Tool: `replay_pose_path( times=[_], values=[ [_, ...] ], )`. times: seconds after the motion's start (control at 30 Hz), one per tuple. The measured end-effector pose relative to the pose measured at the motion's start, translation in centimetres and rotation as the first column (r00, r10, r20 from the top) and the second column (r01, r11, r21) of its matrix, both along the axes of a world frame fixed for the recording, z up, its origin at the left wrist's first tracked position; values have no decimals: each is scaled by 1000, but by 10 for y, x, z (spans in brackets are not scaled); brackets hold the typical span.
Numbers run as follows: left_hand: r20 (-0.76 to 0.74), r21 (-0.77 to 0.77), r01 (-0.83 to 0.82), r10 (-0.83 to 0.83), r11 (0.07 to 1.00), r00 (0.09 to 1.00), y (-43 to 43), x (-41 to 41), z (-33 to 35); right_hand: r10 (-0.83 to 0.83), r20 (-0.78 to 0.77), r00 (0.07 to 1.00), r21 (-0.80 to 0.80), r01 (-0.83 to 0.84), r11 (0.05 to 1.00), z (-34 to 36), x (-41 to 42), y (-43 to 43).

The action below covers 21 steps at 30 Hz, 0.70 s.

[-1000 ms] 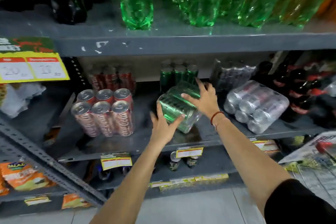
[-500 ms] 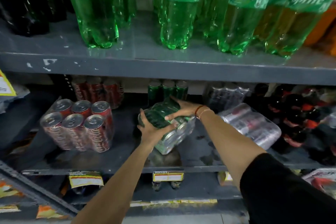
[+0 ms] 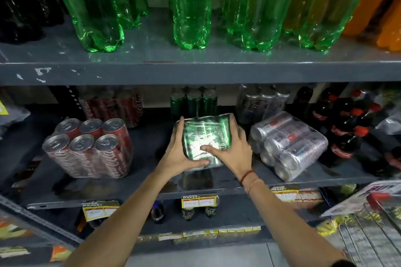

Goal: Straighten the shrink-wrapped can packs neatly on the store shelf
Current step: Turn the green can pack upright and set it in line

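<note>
A shrink-wrapped pack of green cans (image 3: 206, 134) sits in the middle of the grey metal shelf (image 3: 152, 193), gripped from both sides. My left hand (image 3: 176, 156) clasps its left side and bottom corner. My right hand (image 3: 233, 151) holds its right side, thumb across the front. To the left stands a red cola can pack (image 3: 91, 147), tilted with its can tops showing. On the right a silver can pack (image 3: 288, 145) lies on its side, askew. Further packs stand at the back: red (image 3: 115, 104), green (image 3: 193, 102) and dark (image 3: 262, 102).
Green Sprite bottles (image 3: 191, 6) and orange bottles (image 3: 388, 17) fill the shelf above, whose front lip (image 3: 195, 71) overhangs the packs. Dark cola bottles (image 3: 345, 128) crowd the right end. Price tags (image 3: 199, 200) hang on the shelf edge; small bottles stand below.
Both hands shifted from the pack's top and corner to its two sides. The green pack has turned from a tilt to face squarely forward. The view moved closer.
</note>
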<state>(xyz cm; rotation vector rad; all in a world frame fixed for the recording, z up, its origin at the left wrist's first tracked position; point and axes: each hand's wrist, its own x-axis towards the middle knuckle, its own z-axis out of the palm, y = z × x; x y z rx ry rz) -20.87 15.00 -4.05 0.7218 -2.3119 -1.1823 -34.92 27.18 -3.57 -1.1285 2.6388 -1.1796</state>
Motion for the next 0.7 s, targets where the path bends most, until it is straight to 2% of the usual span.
replay_pose_path(
  times=[0.07, 0.13, 0.23, 0.3, 0.4, 0.47, 0.53, 0.6, 0.63, 0.7],
  values=[
    [22, -98, 24, -22, 995, 1000, 6, 9, -8, -47, -31, 998, -106, 44, 993, -14, 16, 14],
    [9, -259, 36, -35, 965, 999, 15, 20, -16, -61, -61, 996, -185, 48, 982, -28, 30, 24],
    [-57, -489, 15, -49, 872, 997, 24, 27, -29, -27, -27, 999, -210, 21, 977, -47, 43, 28],
    [-80, -535, -30, -15, 844, 997, 25, 27, -33, 11, -12, 1000, -197, -13, 980, -54, 45, 27],
    [-39, -506, -35, 18, 862, 999, 19, 28, -34, 101, -5, 995, -160, -101, 982, -59, 45, 24],
    [9, -509, -2, 8, 860, 1000, 12, 32, -32, 138, -62, 988, -163, -146, 976, -59, 42, 25],
    [53, -526, 34, -8, 850, 999, 7, 38, -28, 142, -138, 980, -166, -164, 972, -57, 36, 30],
    [19, -507, -9, 22, 862, 1000, 13, 43, -25, 121, -136, 983, -221, -150, 964, -50, 26, 33],
    [-38, -433, -78, 68, 898, 997, 21, 42, -23, 100, -81, 992, -283, -119, 952, -42, 20, 32],
    [-168, -114, -276, 255, 955, 952, 46, 32, -15, 73, 109, 991, -430, -19, 903, -24, 0, 20]
  ],
)
